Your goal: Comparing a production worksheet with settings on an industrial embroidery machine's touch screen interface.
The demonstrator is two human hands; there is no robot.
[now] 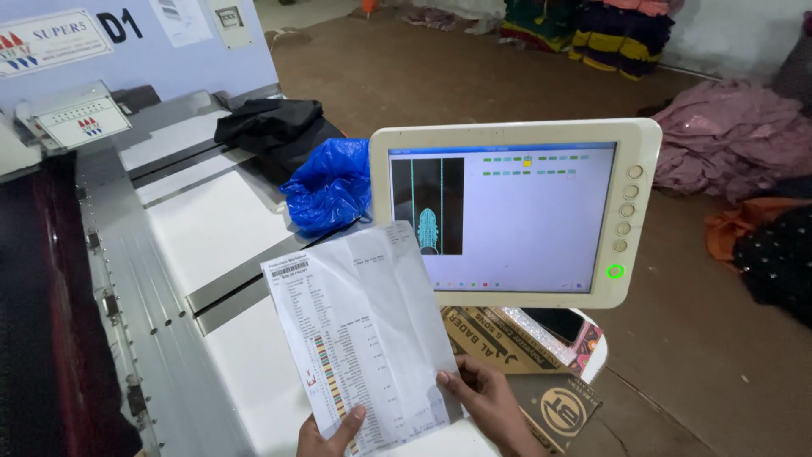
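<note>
Brown flooring with heaps of cloth filled the upper right of the frame, a white machine bed the left. At lower centre, the left hand and right hand each pinched the printed sheet by its bottom edge, held before the monitor. Judging by this, the sheet was being checked against the screen, which calls for holding it steady.

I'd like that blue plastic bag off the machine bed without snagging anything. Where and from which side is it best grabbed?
Take the blue plastic bag by its bunched, crumpled top, coming from above on the side facing the white machine bed. The monitor crowds its right side and the black cloth lies behind it.
</note>
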